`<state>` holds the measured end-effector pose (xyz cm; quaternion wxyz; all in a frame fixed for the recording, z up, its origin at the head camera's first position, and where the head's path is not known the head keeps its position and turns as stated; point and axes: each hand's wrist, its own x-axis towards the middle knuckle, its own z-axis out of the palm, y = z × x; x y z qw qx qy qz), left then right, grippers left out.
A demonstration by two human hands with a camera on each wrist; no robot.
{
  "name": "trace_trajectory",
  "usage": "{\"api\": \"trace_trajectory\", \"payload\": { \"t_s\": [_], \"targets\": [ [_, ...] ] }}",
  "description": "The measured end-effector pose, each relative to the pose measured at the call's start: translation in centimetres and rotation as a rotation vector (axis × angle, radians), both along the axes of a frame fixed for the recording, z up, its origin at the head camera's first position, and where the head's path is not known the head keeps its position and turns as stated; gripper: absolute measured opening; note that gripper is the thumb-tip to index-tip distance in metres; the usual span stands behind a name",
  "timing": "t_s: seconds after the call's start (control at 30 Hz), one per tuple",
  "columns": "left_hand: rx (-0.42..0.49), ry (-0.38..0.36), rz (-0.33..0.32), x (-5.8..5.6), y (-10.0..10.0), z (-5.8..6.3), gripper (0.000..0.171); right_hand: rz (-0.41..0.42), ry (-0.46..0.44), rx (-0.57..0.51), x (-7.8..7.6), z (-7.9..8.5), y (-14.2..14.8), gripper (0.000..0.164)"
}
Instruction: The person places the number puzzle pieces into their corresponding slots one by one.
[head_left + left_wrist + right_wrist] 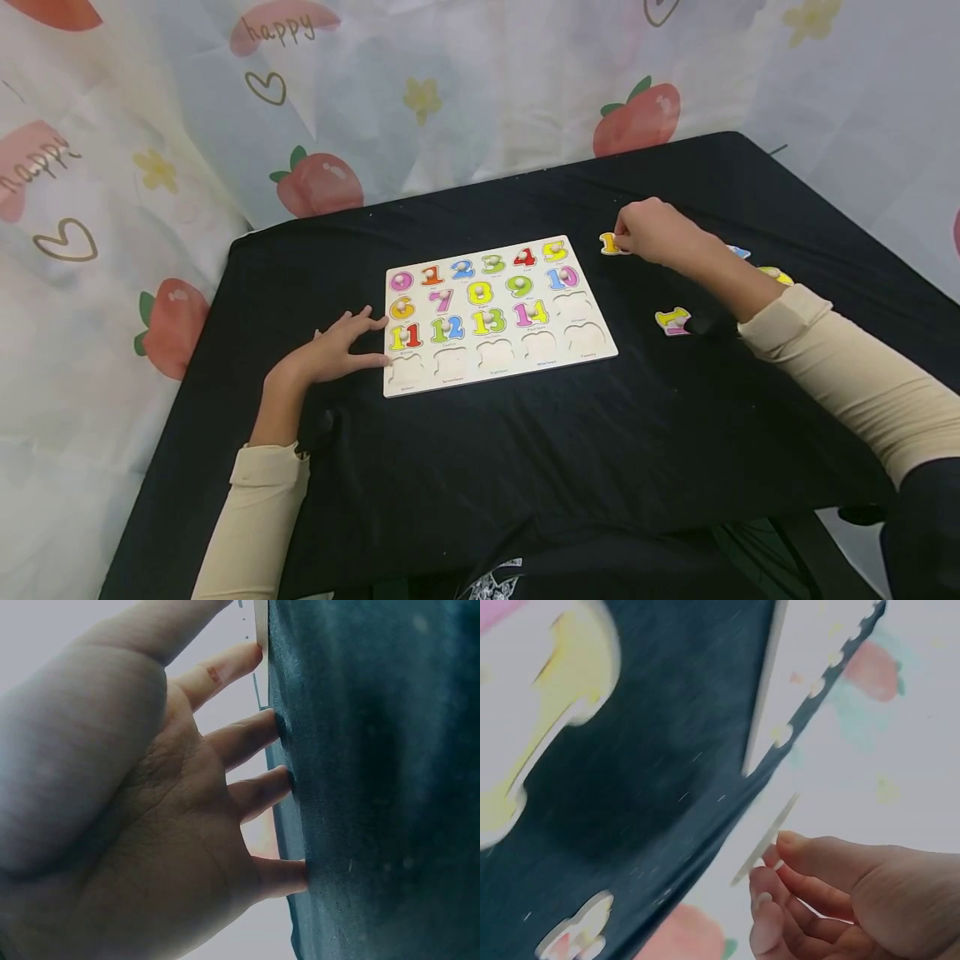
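A wooden number puzzle board [465, 385] lies on the black cloth, with knobbed numbers 0 to 14 seated in it. Plain wooden recesses show along the front row and at the right of the third. My left hand [330, 348] touches the board's left edge with thumb and fingers spread; in the left wrist view its fingertips [250, 656] meet edge and cloth. Beyond the board's right side, my right hand [660, 233] pinches a yellow-orange number piece [609, 244] starting with 1. The right wrist view shows that piece edge-on, its knob between thumb and fingers; its second digit is hidden.
Under my right forearm lies a yellow-green and purple number piece [671, 322]. A blue piece [739, 251] and a yellow piece [776, 274] lie farther right, partly covered by the arm. A patterned curtain [465, 100] hangs behind the table's far edge.
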<state>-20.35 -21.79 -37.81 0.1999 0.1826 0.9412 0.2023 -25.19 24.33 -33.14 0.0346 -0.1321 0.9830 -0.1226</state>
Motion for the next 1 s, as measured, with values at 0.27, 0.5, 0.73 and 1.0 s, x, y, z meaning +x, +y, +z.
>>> {"api": "trace_trajectory", "payload": {
  "t_s": [0.27,0.5,0.73,1.0],
  "targets": [
    [-0.014,-0.007,0.011,0.0,0.0,0.0,0.079,0.105,-0.085,-0.011,1.7,-0.3,-3.0,0.010],
    [-0.010,0.003,0.005,0.1,0.0,0.0,0.079,0.186,-0.198,0.015,2.7,-1.1,-4.5,0.008],
    [-0.002,-0.003,0.003,0.0,0.1,-0.1,0.078,0.197,-0.237,0.028,2.4,-1.9,-5.2,0.011],
    [-0.009,-0.001,0.003,0.0,0.0,0.0,0.079,0.227,-0.244,0.027,2.4,-2.1,-5.4,0.012]
  ]
}}
